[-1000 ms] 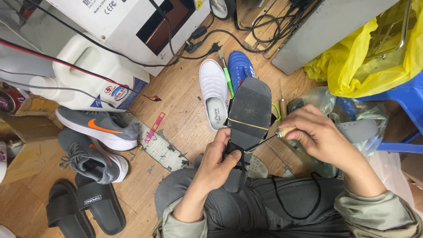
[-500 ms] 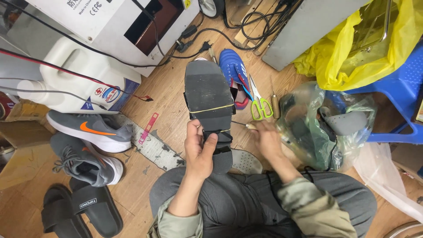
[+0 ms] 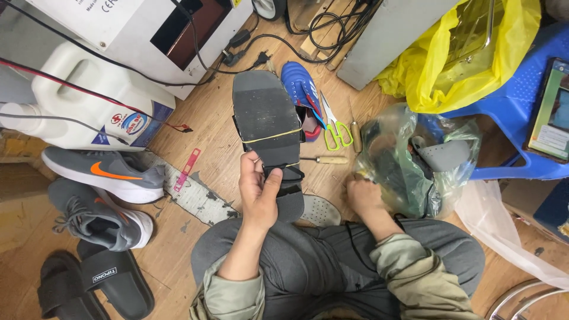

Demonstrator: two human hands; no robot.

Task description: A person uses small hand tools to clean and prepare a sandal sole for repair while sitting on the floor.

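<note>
Clasped in the left hand (image 3: 258,191) at centre frame, a black flat-soled sandal (image 3: 268,135) bound with a thin yellow elastic band is held sole-up above the lap, its toe pointing to the upper middle of the frame. The right hand (image 3: 363,197), right of centre, rests at the edge of a crumpled clear plastic bag (image 3: 415,160) on the wooden floor (image 3: 207,127); whether its grip is clenched cannot be told. Yellow-handled scissors (image 3: 336,127) and a wooden-handled awl (image 3: 325,160) lie just beside. A steady hold near the heel strap, it is judged, would keep the bound sole from shifting.
</note>
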